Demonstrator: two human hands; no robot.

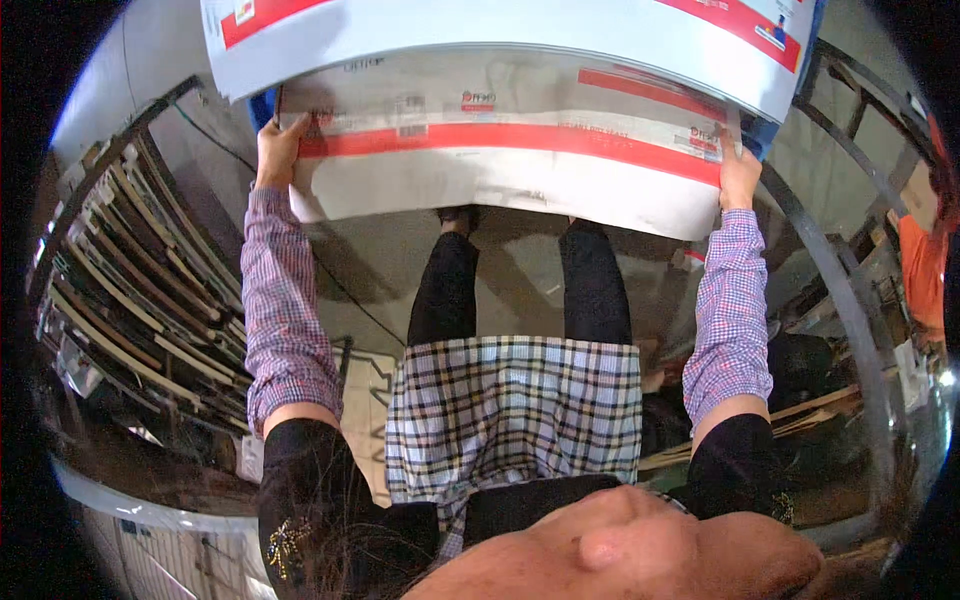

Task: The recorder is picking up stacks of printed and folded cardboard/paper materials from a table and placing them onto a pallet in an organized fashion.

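My two hands grip a wide, flat printed sheet (510, 175), whitish with red stripes, that looks like carton board. My left hand (280, 152) is closed on its left end, the thumb lying on top. At the opposite end my right hand (740, 172) pinches the corner, thumb up. The sheet's near edge sags in a wave above my legs. Its far edge runs beneath a larger white, red-striped board or stack (520, 30) with blue at the sides. I cannot tell whether the two touch.
On the left, a dark metal frame (110, 165) stands by many stacked flat strips (150, 290). Curved by the lens, a grey metal bar (835, 270) passes on the right. Beyond it is something orange (918, 265). Grey floor (510, 290) shows between my legs.
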